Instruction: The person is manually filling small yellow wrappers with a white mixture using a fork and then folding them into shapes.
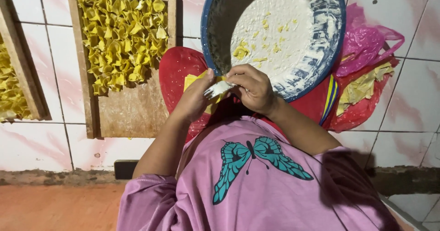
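Two wooden trays lie on the tiled floor; the nearer tray (133,111) carries folded yellow dumplings (121,38) across its far half; a blue-rimmed bowl (284,33) sits right of it. Left hand (195,98) and right hand (252,89) meet just before the bowl's near rim, fingers pinched closed on one wrapper (219,89).

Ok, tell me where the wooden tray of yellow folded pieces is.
In the head view, the wooden tray lies upper left on the tiled floor, beside the red plastic sheet, left of both hands.

A home food-making spot is suggested: a white tiled floor (32,148), wooden trays (133,111) filled with folded yellow dumplings (121,38), and a floured blue-rimmed basin (284,33) are seen.
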